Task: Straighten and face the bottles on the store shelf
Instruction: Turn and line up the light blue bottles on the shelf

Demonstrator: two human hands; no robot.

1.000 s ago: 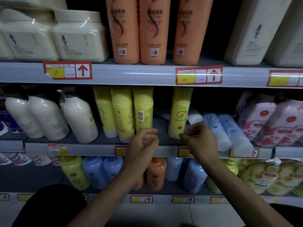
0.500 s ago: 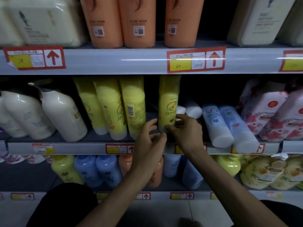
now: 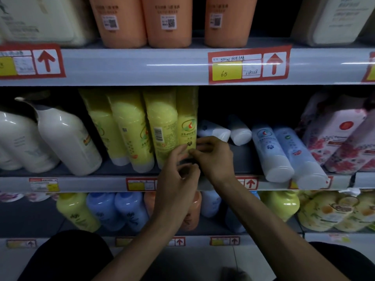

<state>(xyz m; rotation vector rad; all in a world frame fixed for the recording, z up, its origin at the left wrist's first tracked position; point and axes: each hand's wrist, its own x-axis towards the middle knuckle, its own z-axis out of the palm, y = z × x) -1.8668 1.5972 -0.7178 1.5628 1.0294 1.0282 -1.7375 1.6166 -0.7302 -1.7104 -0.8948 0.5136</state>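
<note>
Middle shelf (image 3: 91, 184): yellow bottle (image 3: 187, 126) upright, logo outward

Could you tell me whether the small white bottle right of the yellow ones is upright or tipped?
Tipped: the small white plastic bottle lies on its side on the grey shelf.

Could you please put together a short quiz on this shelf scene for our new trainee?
1. True or false: the yellow bottle showing its barcode is faced front.
2. The left hand and right hand grip which bottle? A. a white pump bottle. B. the rightmost yellow bottle. C. a blue bottle.
3. How many orange bottles stand in view on the top shelf?
Key: 1 false; 2 B; 3 three.
</note>
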